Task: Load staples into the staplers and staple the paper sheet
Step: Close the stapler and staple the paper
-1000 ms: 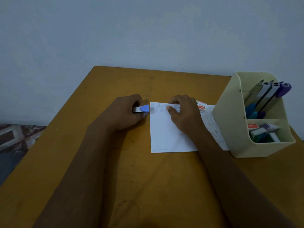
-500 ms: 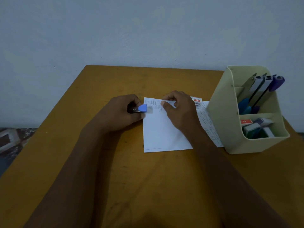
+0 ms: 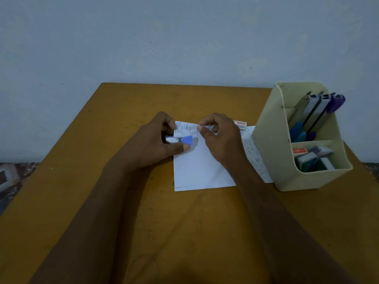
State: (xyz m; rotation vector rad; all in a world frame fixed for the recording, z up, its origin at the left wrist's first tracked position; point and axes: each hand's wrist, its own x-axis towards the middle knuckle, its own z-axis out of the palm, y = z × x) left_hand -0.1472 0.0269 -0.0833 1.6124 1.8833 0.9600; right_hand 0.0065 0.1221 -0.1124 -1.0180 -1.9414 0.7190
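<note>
Left hand (image 3: 151, 145) tight around stapler (image 3: 187, 139), long axis crosswise, blue nose rightward over paper (image 3: 202, 170); right hand (image 3: 222, 141) tight on folded edge.

Free tabletop (image 3: 71, 181) left of the paper sheet (image 3: 201, 167); tall organizer (image 3: 270, 150) as barrier just right of it.

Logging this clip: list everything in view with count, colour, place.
table: one, ochre, under everything
paper sheet: one, white, table centre, top folded
printed sheet: one, white, right of it
stapler: one, blue-tipped, paper's top left corner
staple box: one, white-red, behind right hand
organiser: one, cream, table right
stored staplers: several, grey-blue-purple, organiser rear
small boxes: several, mixed colours, organiser front
left hand: one, grips stapler
right hand: one, pinches folded edge
</note>
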